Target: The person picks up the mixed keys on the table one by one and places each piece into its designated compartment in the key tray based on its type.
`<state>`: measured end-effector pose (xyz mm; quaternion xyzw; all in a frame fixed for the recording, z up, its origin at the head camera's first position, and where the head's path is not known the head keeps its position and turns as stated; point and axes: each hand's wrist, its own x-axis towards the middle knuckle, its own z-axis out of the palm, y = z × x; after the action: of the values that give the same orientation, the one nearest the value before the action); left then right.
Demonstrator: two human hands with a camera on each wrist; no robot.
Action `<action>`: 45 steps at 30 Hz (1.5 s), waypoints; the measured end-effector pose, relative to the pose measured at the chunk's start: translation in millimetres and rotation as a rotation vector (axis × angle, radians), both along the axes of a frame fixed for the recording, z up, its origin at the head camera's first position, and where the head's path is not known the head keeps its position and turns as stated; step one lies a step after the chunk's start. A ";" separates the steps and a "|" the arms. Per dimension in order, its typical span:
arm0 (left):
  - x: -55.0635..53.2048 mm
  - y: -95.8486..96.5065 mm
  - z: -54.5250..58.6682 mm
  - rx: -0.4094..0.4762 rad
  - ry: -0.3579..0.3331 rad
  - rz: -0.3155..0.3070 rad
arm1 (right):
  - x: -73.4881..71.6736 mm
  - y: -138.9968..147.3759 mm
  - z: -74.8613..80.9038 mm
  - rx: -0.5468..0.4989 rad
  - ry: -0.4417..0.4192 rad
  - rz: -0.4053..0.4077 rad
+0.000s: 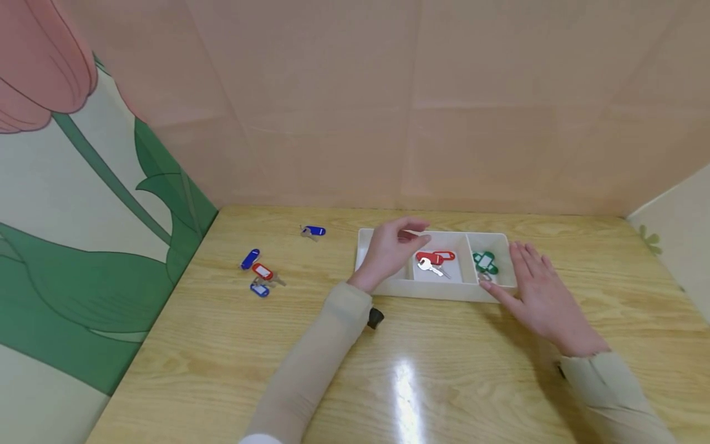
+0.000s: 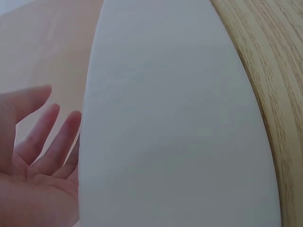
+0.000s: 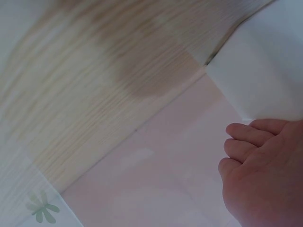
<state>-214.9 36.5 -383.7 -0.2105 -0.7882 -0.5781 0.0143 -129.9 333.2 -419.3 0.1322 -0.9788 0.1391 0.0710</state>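
Spreading beneath everything, the wood-grained table [image 1: 211,357] looks glossy and smooth, so it may offer little friction and let an uneven push slide whatever stands on it. The pale, rectangular tray [image 1: 427,290], apparently plastic, has straight walls and thin dividers; a bump could jumble its contents. The right hand [image 1: 540,302] lies against its right end, fingers fairly straight, gripping nothing; pressing too hard there could shift it. The left hand [image 1: 388,250] hangs over its left part, fingers loosely bent, thumb and forefinger apart, seemingly empty; dipping low, it could catch a divider. Flat, rounded tags come next: red tags [image 1: 429,258] in the middle compartment, green tags [image 1: 485,263] in the right one, and, left of the tray, blue tags [image 1: 250,258] near a loose red tag [image 1: 262,271]. Crowded close, these could snag and drag one another. Smallest are the shiny, toothed metal keys [image 1: 429,266], slippery to pinch.
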 end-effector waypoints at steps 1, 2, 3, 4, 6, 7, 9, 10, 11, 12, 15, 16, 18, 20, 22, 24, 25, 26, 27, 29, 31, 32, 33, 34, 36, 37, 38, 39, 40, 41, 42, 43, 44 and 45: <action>0.4 -0.6 -0.3 0.002 0.001 -0.001 | 0.1 -0.1 0.0 -0.001 -0.001 0.000; 1.0 -1.4 -0.4 0.002 0.003 -0.004 | 0.1 -0.1 -0.1 -0.001 -0.002 -0.001; 1.4 -2.0 -0.7 0.003 0.004 -0.007 | -0.1 -0.1 -0.4 -0.003 -0.002 0.001; 1.6 -2.8 -1.3 0.000 0.003 -0.009 | -0.3 -0.2 -0.6 -0.003 -0.003 0.003; 2.6 -4.4 -1.6 -0.010 0.003 -0.015 | 0.3 -0.4 -0.1 -0.006 0.001 0.004; 3.0 -5.4 -1.8 -0.015 0.001 -0.018 | 0.6 -0.5 0.1 -0.006 0.002 0.004; 3.6 -7.5 -1.9 -0.029 -0.002 -0.022 | 1.0 -0.5 0.6 -0.007 0.004 0.006; 3.9 -8.6 -2.1 -0.035 -0.006 -0.022 | 1.3 -0.4 0.9 -0.008 0.003 0.004; 4.6 -9.8 -1.7 -0.041 -0.009 -0.022 | 1.6 -0.4 1.2 -0.009 0.002 0.003; 5.0 -11.0 -1.5 -0.048 -0.012 -0.020 | 1.5 -0.4 1.0 -0.007 -0.001 0.003; 6.4 -14.0 -0.6 -0.052 -0.013 -0.017 | 1.5 -0.1 0.6 -0.009 -0.011 -0.002; 6.9 -14.9 -0.3 -0.052 -0.013 -0.015 | 1.5 0.0 0.3 -0.009 -0.013 -0.002; 7.7 -16.7 0.2 -0.047 -0.012 -0.016 | 1.3 0.1 -0.2 -0.009 -0.016 -0.002; 8.2 -18.3 0.3 -0.041 -0.011 -0.015 | 1.5 0.3 -0.2 -0.011 -0.018 -0.002; 9.0 -19.9 0.9 -0.039 -0.011 -0.011 | 1.3 0.4 -0.4 -0.010 -0.017 -0.002; 9.7 -21.5 1.7 -0.038 -0.013 -0.006 | 1.0 0.5 -0.8 -0.009 -0.016 -0.001; 10.0 -22.2 2.1 -0.038 -0.015 -0.004 | 1.1 0.5 -0.7 -0.009 -0.015 -0.001; 10.8 -23.0 2.7 -0.039 -0.017 -0.002 | 1.0 0.5 -0.6 -0.008 -0.011 -0.001; 11.1 -23.8 3.3 -0.039 -0.019 0.001 | 1.0 0.5 -0.5 -0.007 -0.009 -0.001; 11.9 -25.3 4.2 -0.040 -0.022 0.007 | 1.0 0.4 -0.3 -0.006 -0.006 -0.001; 12.7 -27.1 5.2 -0.042 -0.027 0.010 | 1.1 0.0 0.1 -0.006 -0.008 -0.003; 13.1 -28.1 5.6 -0.040 -0.027 0.009 | 0.9 -0.1 0.1 -0.005 -0.009 -0.003; 13.3 -29.1 5.8 -0.037 -0.027 0.008 | 0.9 -0.4 0.3 -0.005 -0.011 -0.005; 13.5 -30.3 5.8 -0.032 -0.024 0.004 | 0.8 -0.6 0.4 -0.005 -0.014 -0.006; 13.6 -32.6 5.8 -0.023 -0.018 0.000 | 0.6 -1.0 0.5 -0.006 -0.019 -0.008; 13.9 -34.0 6.0 -0.017 -0.015 -0.001 | 0.5 -0.9 0.5 -0.006 -0.018 -0.007; 14.1 -35.3 6.1 -0.015 -0.014 0.001 | 0.4 -0.9 0.6 -0.007 -0.016 -0.005; 14.5 -36.7 6.5 -0.012 -0.015 0.004 | 0.2 -0.9 0.6 -0.007 -0.015 -0.003; 14.7 -38.0 6.8 -0.010 -0.015 0.006 | 0.1 -0.9 0.6 -0.009 -0.013 0.001; 15.2 -39.3 7.4 -0.011 -0.018 0.011 | 0.1 -0.9 0.7 -0.011 -0.009 0.004; 15.9 -40.6 7.9 -0.011 -0.022 0.014 | -0.1 -0.7 0.7 -0.011 -0.007 0.006; 16.7 -42.1 8.5 -0.014 -0.027 0.018 | -0.1 -0.5 0.7 -0.012 -0.004 0.008; 17.2 -43.5 8.9 -0.015 -0.027 0.019 | 0.0 -0.5 0.8 -0.012 -0.002 0.010; 17.7 -44.8 9.2 -0.016 -0.024 0.020 | 0.1 -0.4 0.9 -0.014 -0.002 0.009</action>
<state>-197.2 -8.3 -374.5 -0.1956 -0.7950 -0.5742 0.0090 -129.8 332.8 -418.4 0.1360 -0.9773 0.1463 0.0705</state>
